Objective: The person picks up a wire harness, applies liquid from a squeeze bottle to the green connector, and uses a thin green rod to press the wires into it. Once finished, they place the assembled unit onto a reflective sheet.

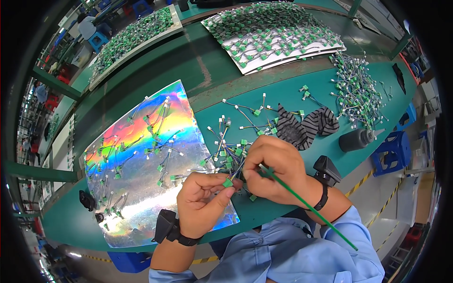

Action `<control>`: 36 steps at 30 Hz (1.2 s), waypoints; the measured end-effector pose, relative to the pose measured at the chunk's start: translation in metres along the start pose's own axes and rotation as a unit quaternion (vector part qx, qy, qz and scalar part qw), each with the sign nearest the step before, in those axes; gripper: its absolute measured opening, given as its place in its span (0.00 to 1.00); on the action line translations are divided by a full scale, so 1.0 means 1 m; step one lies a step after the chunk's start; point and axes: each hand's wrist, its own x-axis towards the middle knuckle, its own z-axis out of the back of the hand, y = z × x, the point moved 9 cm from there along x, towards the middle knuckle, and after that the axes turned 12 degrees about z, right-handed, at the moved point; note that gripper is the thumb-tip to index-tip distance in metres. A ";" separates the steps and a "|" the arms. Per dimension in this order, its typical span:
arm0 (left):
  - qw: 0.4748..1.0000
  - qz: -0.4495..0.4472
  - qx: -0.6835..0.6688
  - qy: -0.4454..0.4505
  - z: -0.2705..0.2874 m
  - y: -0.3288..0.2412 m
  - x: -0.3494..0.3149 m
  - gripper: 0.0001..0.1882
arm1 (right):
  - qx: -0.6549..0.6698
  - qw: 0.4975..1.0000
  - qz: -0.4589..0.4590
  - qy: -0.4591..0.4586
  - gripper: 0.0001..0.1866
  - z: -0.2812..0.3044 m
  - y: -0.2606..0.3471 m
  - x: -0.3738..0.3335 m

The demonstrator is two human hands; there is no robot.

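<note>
Between thumb and fingers, my left hand [203,200] pinches a green connector [227,183] with short wires on it. Close beside it my right hand [278,172] is closed around a thin green stick [311,207], whose long end slants down toward my right sleeve. The stick's working tip is hidden by the fingers. A loose heap of wired connectors [230,155] lies just beyond both hands. Left of them, more wired connectors [164,162] are spread over a shiny rainbow-reflecting sheet [188,122].
A striped grey cloth [302,127] and a dark bottle [354,140] lie to the right. Behind them is a large pile of wired connectors [358,92]. Boards packed with connectors stand at the far side, one board [250,66] in the middle and another [137,45] at left.
</note>
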 end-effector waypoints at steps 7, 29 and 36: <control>0.997 -0.038 0.051 -0.035 0.006 -0.005 0.000 0.17 | 0.017 0.997 0.078 -0.004 0.10 0.004 0.016 0.005; 0.958 -0.114 0.253 -0.076 0.002 -0.018 -0.003 0.11 | -0.090 0.986 0.111 0.082 0.15 -0.017 0.020 -0.002; 0.928 -0.164 0.327 -0.067 -0.007 -0.027 -0.003 0.12 | -0.096 0.988 0.099 0.068 0.14 -0.016 0.020 -0.003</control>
